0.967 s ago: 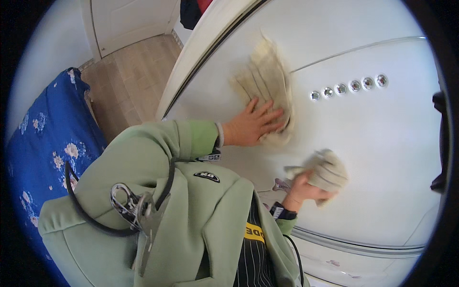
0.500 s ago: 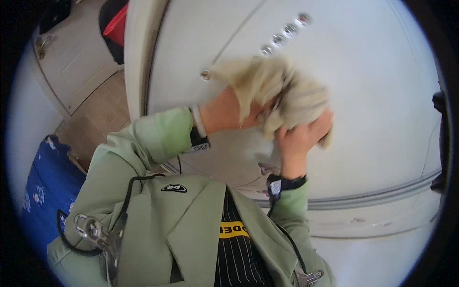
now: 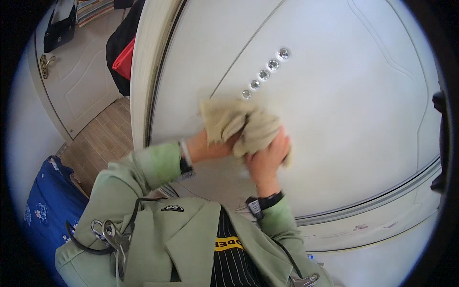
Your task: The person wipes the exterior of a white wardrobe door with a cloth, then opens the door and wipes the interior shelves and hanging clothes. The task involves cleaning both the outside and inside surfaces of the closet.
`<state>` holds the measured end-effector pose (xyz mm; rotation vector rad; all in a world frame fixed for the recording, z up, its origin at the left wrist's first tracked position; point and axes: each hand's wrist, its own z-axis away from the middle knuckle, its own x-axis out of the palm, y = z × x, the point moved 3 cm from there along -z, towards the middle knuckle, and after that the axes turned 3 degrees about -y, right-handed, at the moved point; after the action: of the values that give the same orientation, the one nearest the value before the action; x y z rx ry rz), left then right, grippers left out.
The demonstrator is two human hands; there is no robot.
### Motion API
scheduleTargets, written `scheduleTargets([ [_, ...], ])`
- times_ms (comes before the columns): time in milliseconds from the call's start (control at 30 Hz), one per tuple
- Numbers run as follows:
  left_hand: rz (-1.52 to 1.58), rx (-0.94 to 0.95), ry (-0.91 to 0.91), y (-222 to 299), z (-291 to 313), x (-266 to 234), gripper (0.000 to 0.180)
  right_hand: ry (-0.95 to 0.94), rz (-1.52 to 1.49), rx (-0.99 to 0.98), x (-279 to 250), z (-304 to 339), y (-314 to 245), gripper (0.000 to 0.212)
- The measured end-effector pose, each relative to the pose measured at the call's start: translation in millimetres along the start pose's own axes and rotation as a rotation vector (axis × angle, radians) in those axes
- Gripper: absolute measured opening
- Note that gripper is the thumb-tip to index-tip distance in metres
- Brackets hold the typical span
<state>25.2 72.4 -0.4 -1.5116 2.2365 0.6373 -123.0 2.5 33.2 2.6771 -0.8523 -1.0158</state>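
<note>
A beige, faintly striped cloth (image 3: 256, 126) lies bunched against a white panel (image 3: 330, 129) with a glossy face. My right hand (image 3: 268, 160) grips the cloth's lower right side, fingers curled into it. My left hand (image 3: 217, 147) reaches under the cloth from the left; its fingers are covered by the folds, so their hold is hidden. Just above the cloth, several round faceted silver studs (image 3: 264, 74) run up the panel in a slanting row. The cloth's edges are smeared by motion.
A metal track (image 3: 373, 204) borders the panel's near edge. At left stand a cream door frame (image 3: 158, 62), a white door (image 3: 81, 71) with a brass handle (image 3: 46, 64), and hanging dark and red items (image 3: 125, 60). Blue flowered fabric (image 3: 52, 196) lies beside the wood-look floor (image 3: 103, 126).
Both hands and the cloth have shifted left across the panel. The view has shifted too, and a stud formerly visible left of the cloth no longer shows.
</note>
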Motion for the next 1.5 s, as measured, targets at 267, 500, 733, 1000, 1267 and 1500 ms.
scheduleTargets([
  [267, -0.305, 0.051, 0.379, -19.5, -100.7, -82.3, 0.062, 0.214, 0.109, 0.015, -54.4, -149.4, 15.9, 0.040],
  [500, 0.058, -0.178, 0.122, -36.0, 41.5, -27.0, 0.074, -0.110, -0.058, -0.203, 21.0, -60.1, -70.2, 0.055],
  [733, -0.134, -0.187, 0.334, -64.7, -71.1, -86.7, 0.076, 0.133, 0.050, -0.222, -42.1, -187.7, -23.9, 0.053],
  [1000, -0.285, -0.353, 0.701, -75.2, -64.2, -111.6, 0.077, 0.145, -0.016, -0.236, -36.1, -197.7, -47.3, 0.068],
  [1267, -0.179, -0.573, 0.671, -92.4, -61.6, -95.7, 0.083, 0.167, -0.091, -0.467, -38.1, -221.7, -50.2, 0.065],
  [1500, -0.416, 0.046, 0.330, 2.6, -149.2, -88.7, 0.068, 0.383, 0.022, 0.063, -97.7, -186.7, 51.4, 0.065],
])
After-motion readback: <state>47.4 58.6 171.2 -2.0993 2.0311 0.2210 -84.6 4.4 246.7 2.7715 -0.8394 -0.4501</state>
